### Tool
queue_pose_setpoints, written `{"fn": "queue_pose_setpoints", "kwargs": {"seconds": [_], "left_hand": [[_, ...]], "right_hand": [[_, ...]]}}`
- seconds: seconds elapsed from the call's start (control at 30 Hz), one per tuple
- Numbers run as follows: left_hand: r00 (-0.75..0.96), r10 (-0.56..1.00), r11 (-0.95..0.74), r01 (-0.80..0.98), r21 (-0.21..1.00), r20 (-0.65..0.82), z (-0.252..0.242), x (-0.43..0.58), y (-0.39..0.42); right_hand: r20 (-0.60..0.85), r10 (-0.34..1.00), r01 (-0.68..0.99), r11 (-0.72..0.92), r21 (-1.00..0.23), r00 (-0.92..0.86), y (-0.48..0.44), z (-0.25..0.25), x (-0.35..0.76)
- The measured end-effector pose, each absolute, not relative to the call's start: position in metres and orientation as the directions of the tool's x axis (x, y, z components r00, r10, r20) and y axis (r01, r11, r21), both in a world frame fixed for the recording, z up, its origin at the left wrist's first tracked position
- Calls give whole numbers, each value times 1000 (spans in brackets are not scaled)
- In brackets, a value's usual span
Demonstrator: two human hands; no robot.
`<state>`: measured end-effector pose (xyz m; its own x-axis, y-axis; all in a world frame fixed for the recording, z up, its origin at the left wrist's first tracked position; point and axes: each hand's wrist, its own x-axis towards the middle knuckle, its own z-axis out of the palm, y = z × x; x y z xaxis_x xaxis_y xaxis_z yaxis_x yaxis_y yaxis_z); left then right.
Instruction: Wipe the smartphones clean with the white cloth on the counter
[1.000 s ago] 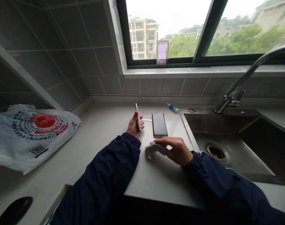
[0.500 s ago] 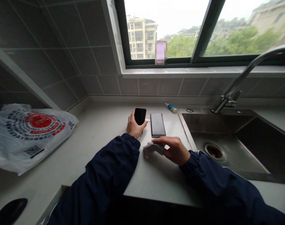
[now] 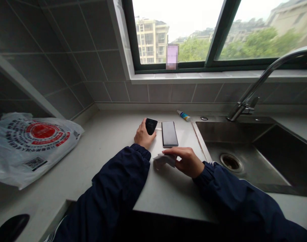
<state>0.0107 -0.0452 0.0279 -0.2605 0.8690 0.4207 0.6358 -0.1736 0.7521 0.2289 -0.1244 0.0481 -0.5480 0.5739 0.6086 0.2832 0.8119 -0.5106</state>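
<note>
My left hand (image 3: pixel 141 137) is closed round a black phone (image 3: pixel 150 126), holding it low over the pale countertop (image 3: pixel 113 148) with its dark face up. Just to its right a second black phone (image 3: pixel 169 133) lies flat on the counter, screen up. My right hand (image 3: pixel 187 161) rests on the counter in front of that phone, fingers curled over a crumpled white cloth (image 3: pixel 163 160). A clear flat piece (image 3: pixel 158 126), partly hidden, lies between the two phones.
A white plastic bag with a red round print (image 3: pixel 29 144) lies at the left. A small blue-and-white tube (image 3: pixel 183 115) lies near the back wall. A steel sink (image 3: pixel 244 151) with a tall tap (image 3: pixel 259 84) fills the right. A dark round opening (image 3: pixel 9 227) sits bottom left.
My left hand turned the phone from edge-on to face up and lowered it toward the counter. My right hand stayed on the cloth.
</note>
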Motion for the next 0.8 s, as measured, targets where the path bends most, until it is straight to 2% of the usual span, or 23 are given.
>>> {"fn": "queue_pose_setpoints", "kwargs": {"seconds": [0.13, 0.53, 0.8], "left_hand": [[-221, 873, -164, 707, 688, 435, 30, 13, -47], [-215, 887, -172, 666, 725, 408, 28, 12, -47], [-169, 883, -154, 778, 609, 438, 26, 13, -44]], "right_hand": [[610, 569, 281, 815, -507, -552, -124, 48, 229], [585, 584, 293, 803, -518, -563, -125, 49, 228], [576, 587, 295, 800, -523, -569, -124, 48, 228]]}}
